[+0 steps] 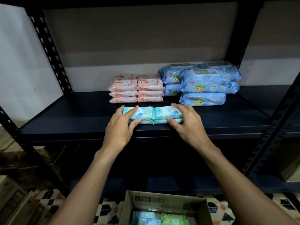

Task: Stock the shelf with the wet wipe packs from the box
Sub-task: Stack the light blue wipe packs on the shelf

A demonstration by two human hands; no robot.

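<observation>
A small stack of teal wet wipe packs [152, 114], two side by side and two high, lies near the front edge of the dark shelf [73, 117]. My left hand [120, 127] grips the stack's left end, fingers over the top and thumb on the front. My right hand [186, 122] holds the right end the same way. Behind stand stacked pink packs [136, 89] and larger blue packs [203, 83]. Below, an open cardboard box [146, 203] holds teal packs [144, 217] and a green pack [174, 220].
Black perforated uprights [48, 46] frame the shelf at left and right [276, 127]. The shelf board's left part [81, 108] is bare. A lower shelf [162, 182] sits beneath. Patterned tile floor [224, 211] surrounds the box.
</observation>
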